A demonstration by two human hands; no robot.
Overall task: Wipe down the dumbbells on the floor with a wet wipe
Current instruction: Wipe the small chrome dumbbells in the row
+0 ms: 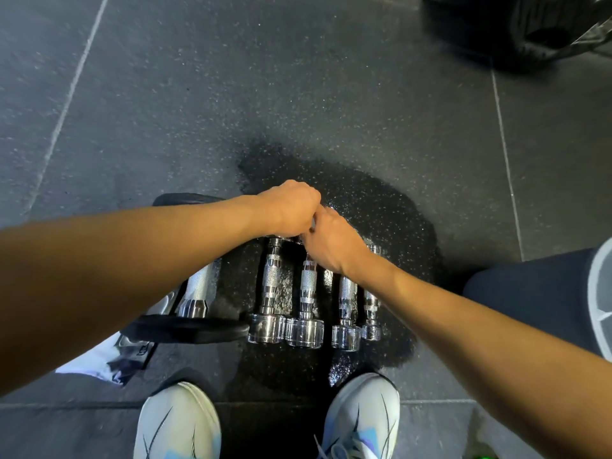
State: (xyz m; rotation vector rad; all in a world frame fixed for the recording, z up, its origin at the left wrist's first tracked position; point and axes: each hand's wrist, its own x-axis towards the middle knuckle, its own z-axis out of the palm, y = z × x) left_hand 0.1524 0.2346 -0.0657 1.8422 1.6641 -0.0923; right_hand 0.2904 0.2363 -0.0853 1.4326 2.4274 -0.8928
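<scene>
Here, four chrome dumbbells lie side by side on the dark speckled rubber floor [331, 94], handles pointing away from the viewer, inside a darker wet patch [390, 210] that spreads around and beyond them. From left to right they are the first chrome dumbbell [270, 293], the second chrome dumbbell [307, 299], the third chrome dumbbell [346, 309] and the smallest chrome dumbbell [371, 309]; their near heads almost touch one another. To their left lies a larger black-headed dumbbell [195, 306] with a bright handle, its near head just beside the first chrome one, and under it shows part of a white packet [109, 359] with dark print. The left hand [291, 207] reaches in from the left, knuckles up and fingers curled under, over the far ends of the first and second chrome dumbbells. The right hand [331, 240] comes in from the right and meets it, touching it at the knuckles, fingers also curled downward over the far end of the second and third dumbbells (what either hand holds is hidden beneath it, so I cannot tell whether a wipe is in the grip or which hand has it). Two pale shoes, the left shoe [178, 422] and right shoe [361, 415], stand at the bottom edge, a dark-clad knee [530, 293] shows at the right, and a blurred black object [530, 28] sits at the top right corner.
</scene>
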